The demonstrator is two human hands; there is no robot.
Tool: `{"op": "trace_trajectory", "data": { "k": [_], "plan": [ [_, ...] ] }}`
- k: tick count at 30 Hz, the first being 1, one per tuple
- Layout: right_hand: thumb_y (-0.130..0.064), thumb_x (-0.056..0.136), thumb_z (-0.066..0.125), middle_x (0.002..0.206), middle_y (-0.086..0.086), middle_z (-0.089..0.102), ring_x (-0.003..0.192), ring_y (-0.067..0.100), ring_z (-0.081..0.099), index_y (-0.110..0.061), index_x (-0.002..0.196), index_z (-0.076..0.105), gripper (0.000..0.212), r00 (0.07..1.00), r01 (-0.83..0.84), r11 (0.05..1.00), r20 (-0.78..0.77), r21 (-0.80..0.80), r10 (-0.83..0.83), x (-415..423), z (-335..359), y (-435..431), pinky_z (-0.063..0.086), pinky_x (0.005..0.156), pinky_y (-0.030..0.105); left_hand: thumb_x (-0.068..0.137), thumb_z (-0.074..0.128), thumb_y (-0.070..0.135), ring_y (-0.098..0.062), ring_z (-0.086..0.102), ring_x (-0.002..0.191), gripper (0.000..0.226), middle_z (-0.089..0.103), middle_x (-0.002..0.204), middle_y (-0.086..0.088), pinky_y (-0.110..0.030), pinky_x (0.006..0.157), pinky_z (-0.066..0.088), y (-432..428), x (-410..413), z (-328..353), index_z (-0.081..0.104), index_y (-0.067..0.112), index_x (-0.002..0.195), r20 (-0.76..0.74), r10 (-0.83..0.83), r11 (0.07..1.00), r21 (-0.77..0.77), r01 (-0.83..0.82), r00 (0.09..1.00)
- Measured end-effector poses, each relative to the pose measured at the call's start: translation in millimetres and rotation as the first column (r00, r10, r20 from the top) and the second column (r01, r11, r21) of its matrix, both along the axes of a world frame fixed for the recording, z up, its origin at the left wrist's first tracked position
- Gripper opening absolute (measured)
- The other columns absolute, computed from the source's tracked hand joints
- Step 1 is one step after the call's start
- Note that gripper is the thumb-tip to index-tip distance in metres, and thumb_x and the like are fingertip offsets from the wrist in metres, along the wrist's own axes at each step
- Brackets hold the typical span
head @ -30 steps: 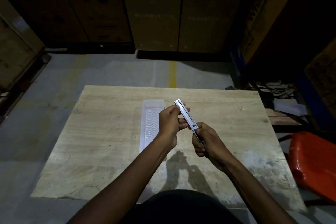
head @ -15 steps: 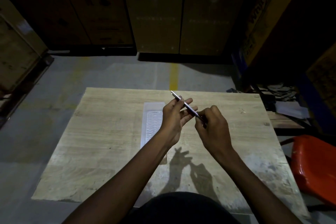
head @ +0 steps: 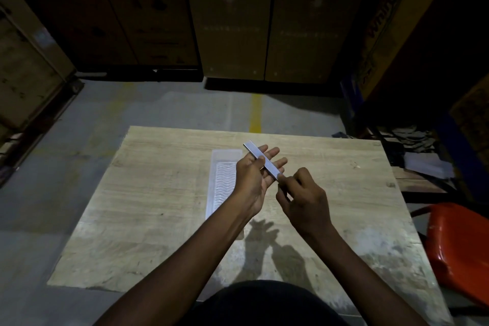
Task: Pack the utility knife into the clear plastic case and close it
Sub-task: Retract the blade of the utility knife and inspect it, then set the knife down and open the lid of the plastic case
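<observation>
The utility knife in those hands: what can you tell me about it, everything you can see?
The utility knife is a slim, flat, silvery bar, metallic-looking, held above the wooden table, angled from far-left to near-right. The left hand supports its middle, thumb over it, fingers spread beneath. The right hand pinches its near end. No blade detail is discernible.

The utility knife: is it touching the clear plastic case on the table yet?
Apart. In the head view the utility knife is held up in both hands, left hand and right hand, while the clear plastic case lies flat on the table beside them.
</observation>
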State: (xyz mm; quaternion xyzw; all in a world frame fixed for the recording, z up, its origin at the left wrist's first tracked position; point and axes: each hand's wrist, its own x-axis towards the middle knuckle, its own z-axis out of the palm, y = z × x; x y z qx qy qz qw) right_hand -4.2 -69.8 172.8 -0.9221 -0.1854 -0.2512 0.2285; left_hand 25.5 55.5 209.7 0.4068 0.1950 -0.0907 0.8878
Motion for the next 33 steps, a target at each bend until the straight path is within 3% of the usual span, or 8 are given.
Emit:
{"op": "trace_trajectory", "data": {
  "k": [4,7,10,14,18,21,28,33],
  "plan": [
    [0.003,0.073,0.073,0.07,0.011,0.056,0.053,0.02,0.058,-0.003,0.079,0.071,0.008,0.947,0.074,0.921,-0.316,0.383,0.055,10.6,1.3,2.0,0.047,0.05,0.027,0.096,0.048,0.003,-0.037,0.063,0.112,0.035,0.059,0.127,-0.015,-0.041,0.088,0.055,1.2,4.5,-5.6,0.046,0.002,0.131,-0.062,0.052,0.997,0.061,-0.048,0.997],
    [0.001,0.083,0.068,0.068,0.017,0.064,0.052,0.027,0.07,0.0,0.083,0.069,0.002,0.744,0.312,0.687,-0.619,0.656,0.253,16.7,-5.4,-0.6,0.059,0.051,0.035,0.094,0.045,0.004,-0.029,0.063,0.098,0.023,0.062,0.1,-0.01,-0.04,0.09,0.056,3.2,3.6,-15.6,0.059,0.004,0.113,-0.066,0.019,0.992,0.125,-0.011,0.998],
    [0.002,0.088,0.06,0.059,0.017,0.066,0.058,0.031,0.072,0.001,0.08,0.068,0.012,0.479,0.556,0.456,-0.716,0.695,0.508,18.7,-16.0,-6.4,0.06,0.054,0.032,0.093,0.043,0.008,-0.028,0.064,0.092,0.023,0.063,0.092,-0.009,-0.036,0.087,0.058,8.1,1.1,-30.2,0.065,0.009,0.101,-0.062,-0.042,0.967,0.248,0.056,0.997],
    [0.004,0.09,0.055,0.063,0.015,0.068,0.059,0.03,0.072,0.003,0.079,0.066,0.016,0.374,0.688,0.341,-0.715,0.641,0.591,14.4,-38.1,-8.2,0.06,0.053,0.03,0.093,0.047,0.018,-0.026,0.07,0.086,0.031,0.068,0.101,-0.007,-0.034,0.081,0.057,15.6,-3.9,-54.9,0.064,0.016,0.119,-0.133,-0.114,0.918,0.365,0.156,0.985],
    [0.004,0.089,0.058,0.064,0.015,0.07,0.061,0.031,0.073,-0.001,0.078,0.067,0.016,0.348,0.716,0.368,-0.761,0.593,0.548,8.6,-63.6,-5.9,0.06,0.054,0.031,0.092,0.048,0.022,-0.024,0.071,0.097,0.035,0.071,0.107,0.0,-0.037,0.086,0.053,26.5,-5.2,-82.3,0.063,0.026,0.124,-0.162,-0.14,0.778,0.592,0.21,0.977],
    [-0.001,0.086,0.064,0.065,0.013,0.069,0.058,0.026,0.067,-0.011,0.073,0.072,0.018,0.396,0.693,0.536,-0.876,0.482,0.275,8.9,-89.6,-5.3,0.055,0.056,0.032,0.091,0.049,0.012,-0.024,0.056,0.126,0.047,0.056,0.141,-0.008,-0.032,0.105,0.041,46.0,-6.3,-106.0,0.05,0.015,0.138,-0.179,-0.186,0.522,0.815,0.252,0.966],
    [-0.011,0.082,0.066,0.092,0.017,0.075,0.086,0.034,0.068,-0.011,0.097,0.077,0.019,0.37,0.757,0.632,-0.907,0.168,-0.202,13.5,-150.4,-10.2,0.051,0.073,0.033,0.09,0.053,0.013,-0.034,0.031,0.142,0.057,0.034,0.154,-0.019,-0.038,0.115,0.028,106.0,-22.5,-159.3,0.037,0.011,0.145,-0.35,-0.171,0.112,0.922,0.371,0.921],
    [-0.013,0.085,0.065,0.102,0.021,0.073,0.097,0.039,0.066,-0.009,0.104,0.075,0.022,0.292,0.823,0.566,-0.892,0.05,-0.346,10.8,-178.0,-18.3,0.052,0.085,0.038,0.09,0.052,0.018,-0.04,0.043,0.131,0.062,0.03,0.154,-0.02,-0.048,0.111,0.036,132.4,-29.7,-179.8,0.03,0.013,0.148,-0.445,-0.15,0.096,0.882,0.461,0.883]
  ]
}}
